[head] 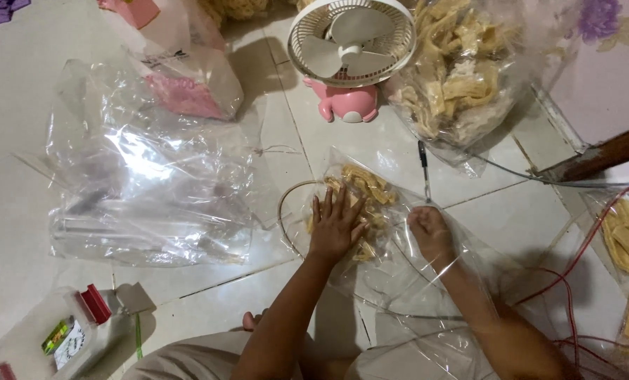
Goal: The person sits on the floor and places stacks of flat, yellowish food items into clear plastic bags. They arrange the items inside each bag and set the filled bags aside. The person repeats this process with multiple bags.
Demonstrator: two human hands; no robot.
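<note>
On the white tiled floor (19, 232) between my knees lies a small clear bag (388, 232) of pale yellow crackers (360, 204). My left hand (335, 225) lies flat on it, fingers spread, pinning the crackers down — likely so the air is pushed out and the pieces lie even. My right hand (430, 232) is curled into a loose fist on the bag's open side, seemingly gathering the plastic; whether it truly grips the film I cannot tell. My hands are near each other but not touching.

Just beyond my right hand a thin dark-handled tool (424, 169) lies on the floor, within reach. Farther off stand a small white fan on a pink base (349, 49) and a large bag of the same crackers (462, 70) — the stock, I judge. Empty clear bags (145, 176) are spread out at my left.
</note>
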